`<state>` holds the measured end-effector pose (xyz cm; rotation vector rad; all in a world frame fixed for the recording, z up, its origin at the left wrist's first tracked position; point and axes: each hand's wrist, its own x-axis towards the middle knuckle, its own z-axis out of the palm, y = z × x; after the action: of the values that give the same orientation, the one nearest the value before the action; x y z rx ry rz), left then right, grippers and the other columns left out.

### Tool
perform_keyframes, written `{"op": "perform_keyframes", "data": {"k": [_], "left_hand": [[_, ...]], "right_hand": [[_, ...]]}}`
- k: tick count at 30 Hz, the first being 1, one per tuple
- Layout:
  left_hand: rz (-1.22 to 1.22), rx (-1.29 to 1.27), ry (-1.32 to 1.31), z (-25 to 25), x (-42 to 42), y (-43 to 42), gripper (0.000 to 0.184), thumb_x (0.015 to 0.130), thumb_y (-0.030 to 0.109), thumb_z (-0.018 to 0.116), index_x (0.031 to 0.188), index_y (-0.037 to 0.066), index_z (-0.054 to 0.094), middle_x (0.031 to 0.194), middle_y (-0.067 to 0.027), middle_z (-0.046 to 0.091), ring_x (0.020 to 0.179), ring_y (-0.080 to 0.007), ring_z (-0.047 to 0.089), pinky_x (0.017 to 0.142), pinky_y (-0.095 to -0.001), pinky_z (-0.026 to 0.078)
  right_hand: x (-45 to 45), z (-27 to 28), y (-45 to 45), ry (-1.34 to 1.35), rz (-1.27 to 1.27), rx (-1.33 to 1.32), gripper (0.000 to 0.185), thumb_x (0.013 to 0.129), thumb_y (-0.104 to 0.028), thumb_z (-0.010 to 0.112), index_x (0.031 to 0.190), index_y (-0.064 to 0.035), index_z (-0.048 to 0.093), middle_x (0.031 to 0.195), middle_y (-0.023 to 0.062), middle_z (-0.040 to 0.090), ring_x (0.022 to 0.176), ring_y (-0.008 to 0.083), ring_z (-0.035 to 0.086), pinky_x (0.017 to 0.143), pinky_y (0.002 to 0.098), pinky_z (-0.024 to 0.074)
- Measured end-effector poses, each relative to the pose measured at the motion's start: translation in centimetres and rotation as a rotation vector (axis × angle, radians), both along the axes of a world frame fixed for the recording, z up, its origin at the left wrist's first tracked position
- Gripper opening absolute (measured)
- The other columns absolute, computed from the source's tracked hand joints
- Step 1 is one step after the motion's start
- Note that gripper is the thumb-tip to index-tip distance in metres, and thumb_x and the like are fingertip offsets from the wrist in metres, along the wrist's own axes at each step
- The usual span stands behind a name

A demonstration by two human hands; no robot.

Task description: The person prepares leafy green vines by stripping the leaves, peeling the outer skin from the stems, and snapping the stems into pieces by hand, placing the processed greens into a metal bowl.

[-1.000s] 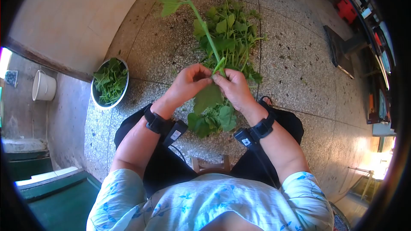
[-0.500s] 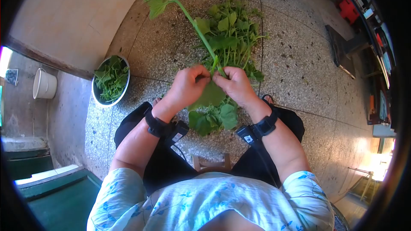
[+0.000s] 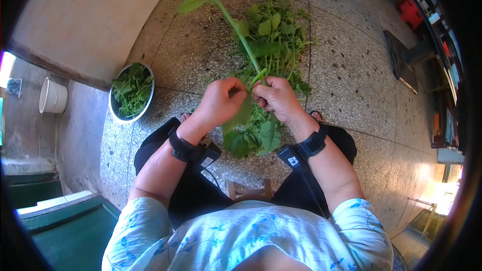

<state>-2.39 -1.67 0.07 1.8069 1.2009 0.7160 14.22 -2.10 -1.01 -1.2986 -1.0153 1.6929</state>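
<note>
A long green stem (image 3: 235, 27) slants up and left from my hands, with pale leaves at its far tip. My right hand (image 3: 279, 99) is closed around its lower end. My left hand (image 3: 221, 103) pinches a leaf stalk (image 3: 257, 77) that branches from that end, and a broad leaf (image 3: 240, 116) hangs below the fingers, partly blurred. Beyond my hands lies a heap of leafy green stems (image 3: 273, 35) on the floor. More loose leaves (image 3: 251, 140) lie between my feet.
A metal-rimmed bowl (image 3: 111, 101) holding greens stands to the left. Farther left is a white bucket (image 3: 53, 96). The speckled floor (image 3: 346, 80) stretches to the right, towards a dark flat base (image 3: 400, 60). A small wooden stool (image 3: 248, 190) shows beneath me.
My right hand has turned slightly and its fingers have curled more. The leaf stalk now stands apart from the stem, and the hanging leaf has shifted. The view has moved a little.
</note>
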Motion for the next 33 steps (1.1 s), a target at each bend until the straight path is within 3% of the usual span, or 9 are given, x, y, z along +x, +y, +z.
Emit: {"op": "perform_keyframes", "data": {"k": [5, 11, 17, 20, 23, 26, 29, 30, 33], "left_hand": [[0.023, -0.217, -0.181, -1.3, -1.5, 1.1, 0.009, 0.079, 0.010, 0.056, 0.081, 0.001, 0.057, 0.070, 0.0024, 0.055, 0.064, -0.0049, 0.049, 0.058, -0.0208, 0.040], [0.047, -0.397, -0.375, -2.3, -4.2, 2.0, 0.008, 0.080, 0.010, 0.056, 0.083, 0.003, 0.057, 0.074, 0.0031, 0.055, 0.070, -0.0043, 0.048, 0.065, -0.0195, 0.039], [0.182, -0.329, -0.496, -4.3, -7.2, 2.3, 0.010, 0.079, 0.012, 0.056, 0.082, 0.003, 0.057, 0.071, 0.0011, 0.056, 0.065, -0.0063, 0.050, 0.059, -0.0205, 0.040], [0.287, -0.391, -0.184, -8.4, -10.6, 2.9, 0.011, 0.077, 0.014, 0.059, 0.080, 0.004, 0.058, 0.071, 0.0007, 0.056, 0.066, -0.0079, 0.050, 0.063, -0.0224, 0.040], [0.686, -0.438, -0.140, -10.4, -14.3, 2.8, 0.011, 0.073, 0.015, 0.061, 0.072, 0.004, 0.060, 0.063, -0.0002, 0.054, 0.060, -0.0104, 0.049, 0.053, -0.0247, 0.039], [1.144, -0.155, -0.406, -13.8, -21.6, 5.0, 0.022, 0.071, 0.015, 0.062, 0.086, 0.000, 0.059, 0.074, -0.0084, 0.059, 0.065, -0.0159, 0.054, 0.058, -0.0281, 0.044], [1.423, -0.167, -0.169, -15.5, -26.6, 5.4, 0.035, 0.067, 0.021, 0.065, 0.091, -0.004, 0.057, 0.083, -0.0142, 0.061, 0.075, -0.0231, 0.058, 0.067, -0.0324, 0.045], [1.363, -0.190, -0.016, -14.7, -26.1, 5.0, 0.037, 0.063, 0.023, 0.066, 0.088, -0.004, 0.058, 0.082, -0.0151, 0.061, 0.075, -0.0238, 0.059, 0.067, -0.0333, 0.045], [1.038, -0.372, -0.108, -12.3, -21.9, 5.2, 0.030, 0.064, 0.019, 0.064, 0.085, -0.002, 0.060, 0.069, -0.0078, 0.059, 0.060, -0.0172, 0.055, 0.054, -0.0295, 0.043]], "right_hand": [[0.5, -0.8, 0.2, 0.078, -0.045, -0.017, 0.011, 0.074, -0.013, 0.057, 0.070, -0.0029, 0.054, 0.060, 0.0016, 0.052, 0.046, 0.0049, 0.045, 0.038, 0.0177, 0.0317], [1.9, -1.2, 0.4, 0.098, -0.036, -0.051, 0.006, 0.074, -0.009, 0.055, 0.073, -0.0042, 0.052, 0.060, 0.0011, 0.049, 0.045, 0.0033, 0.041, 0.036, 0.0163, 0.0265], [2.3, -2.1, 0.0, 0.018, -0.050, -0.032, 0.013, 0.075, -0.012, 0.056, 0.068, -0.0028, 0.051, 0.058, 0.0007, 0.048, 0.042, 0.0035, 0.038, 0.034, 0.0181, 0.0236], [2.5, -1.7, -0.6, -0.025, -0.045, -0.042, 0.011, 0.076, -0.013, 0.056, 0.072, -0.0037, 0.050, 0.060, 0.0012, 0.049, 0.042, 0.0026, 0.037, 0.034, 0.0171, 0.0227], [2.9, -1.8, -0.8, -0.015, 0.026, -0.019, 0.006, 0.075, -0.009, 0.055, 0.076, -0.0037, 0.051, 0.062, 0.0021, 0.049, 0.041, 0.0023, 0.036, 0.033, 0.0167, 0.0217], [2.5, -1.7, -0.7, -0.023, 0.041, -0.059, 0.005, 0.075, -0.008, 0.054, 0.076, -0.0031, 0.052, 0.062, 0.0026, 0.050, 0.040, 0.0026, 0.037, 0.032, 0.0164, 0.0223], [2.1, -1.4, -1.0, -0.013, 0.016, -0.119, 0.004, 0.075, -0.007, 0.054, 0.076, -0.0029, 0.052, 0.062, 0.0031, 0.051, 0.040, 0.0028, 0.038, 0.032, 0.0158, 0.0234], [2.0, -1.4, -0.9, -0.015, 0.028, -0.121, 0.004, 0.075, -0.006, 0.054, 0.076, -0.0031, 0.052, 0.062, 0.0032, 0.051, 0.040, 0.0028, 0.038, 0.032, 0.0157, 0.0237], [1.6, -1.7, -0.8, -0.022, 0.060, -0.130, 0.004, 0.075, -0.006, 0.053, 0.077, -0.0028, 0.053, 0.063, 0.0038, 0.052, 0.040, 0.0027, 0.038, 0.032, 0.0156, 0.0239]]}}
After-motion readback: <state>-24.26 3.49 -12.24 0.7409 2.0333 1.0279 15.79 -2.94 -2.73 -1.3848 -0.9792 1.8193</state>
